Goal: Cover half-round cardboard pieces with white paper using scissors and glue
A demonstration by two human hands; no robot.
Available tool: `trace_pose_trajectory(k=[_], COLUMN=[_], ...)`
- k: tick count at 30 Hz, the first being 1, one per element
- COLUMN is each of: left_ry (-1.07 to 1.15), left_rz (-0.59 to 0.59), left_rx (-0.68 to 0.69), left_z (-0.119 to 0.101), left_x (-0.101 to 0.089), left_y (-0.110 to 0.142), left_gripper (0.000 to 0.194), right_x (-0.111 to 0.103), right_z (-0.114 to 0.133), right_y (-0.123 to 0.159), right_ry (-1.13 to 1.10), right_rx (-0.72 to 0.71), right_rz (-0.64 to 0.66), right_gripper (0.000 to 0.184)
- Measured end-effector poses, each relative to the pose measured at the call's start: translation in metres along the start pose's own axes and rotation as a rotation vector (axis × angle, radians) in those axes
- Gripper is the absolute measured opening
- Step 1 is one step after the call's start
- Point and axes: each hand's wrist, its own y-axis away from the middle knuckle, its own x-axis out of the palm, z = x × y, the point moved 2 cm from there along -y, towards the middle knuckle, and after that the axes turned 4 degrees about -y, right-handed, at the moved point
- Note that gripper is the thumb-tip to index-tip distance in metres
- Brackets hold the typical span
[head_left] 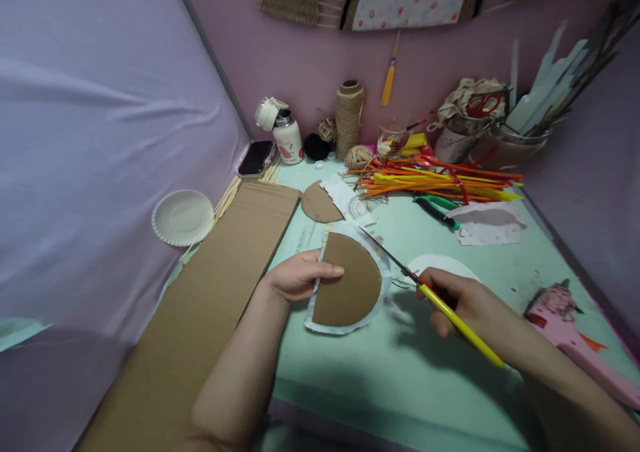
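Note:
My left hand (300, 275) grips the straight edge of a brown cardboard half-circle (350, 285), thumb on top and fingers underneath. A pale fabric piece (334, 330) lies under the cardboard and sticks out as a border around it. My right hand (463, 305) is closed on scissors (450, 315) with a yellow handle, seen nearly edge-on. Their long thin blades (387, 252) point up and left, with the tip at the upper right of the fabric border. Beyond my left hand lies a smaller cardboard half-circle (320, 203) beside fabric scraps (343, 195).
A long cardboard sheet (215, 292) lies at left, near a paper plate (183, 219). Orange and yellow pipe cleaners (435, 180), green-handled pliers (437, 211) and a pink glue gun (570, 345) are at right. A bottle (289, 140) and twine cone (349, 119) stand behind.

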Motion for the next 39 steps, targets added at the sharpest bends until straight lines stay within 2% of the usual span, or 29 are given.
trace_pose_trajectory(k=[11, 25, 39], left_ry=[0.029, -0.027, -0.105], left_rz=[-0.002, 0.01, 0.03], left_rx=[0.051, -0.009, -0.052], left_z=[-0.002, 0.0012, 0.0003], left_x=[-0.0002, 0.0018, 0.0073], left_y=[-0.0006, -0.0015, -0.0018], left_gripper=[0.039, 0.042, 0.041], right_x=[-0.0041, -0.0054, -0.0049], right_z=[-0.0007, -0.0037, 0.0001], right_y=[-0.0006, -0.0017, -0.0009], right_ry=[0.024, 0.16, 0.117], right_rx=[-0.056, -0.084, -0.095], right_rz=[-0.093, -0.056, -0.079], right_gripper=[0.026, 0.028, 0.027])
